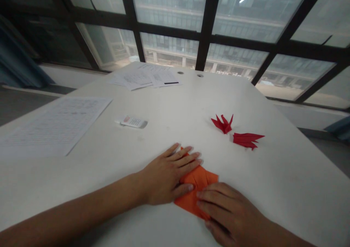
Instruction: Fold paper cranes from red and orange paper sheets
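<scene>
From afar I see flat orange folded paper (201, 176) on the white counter (287, 166), two spiky red paper figures (247, 140) beyond it, rightward.

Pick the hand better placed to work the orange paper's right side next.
Probably the right hand: it rests over that side of the orange paper, while the left hand lies across the far-left part, seemingly steadying it.

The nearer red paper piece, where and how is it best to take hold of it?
Probably pinch the nearer red paper piece by its blunt left end, right hand coming from the near side: slender points fan out rightward and may bend.
</scene>
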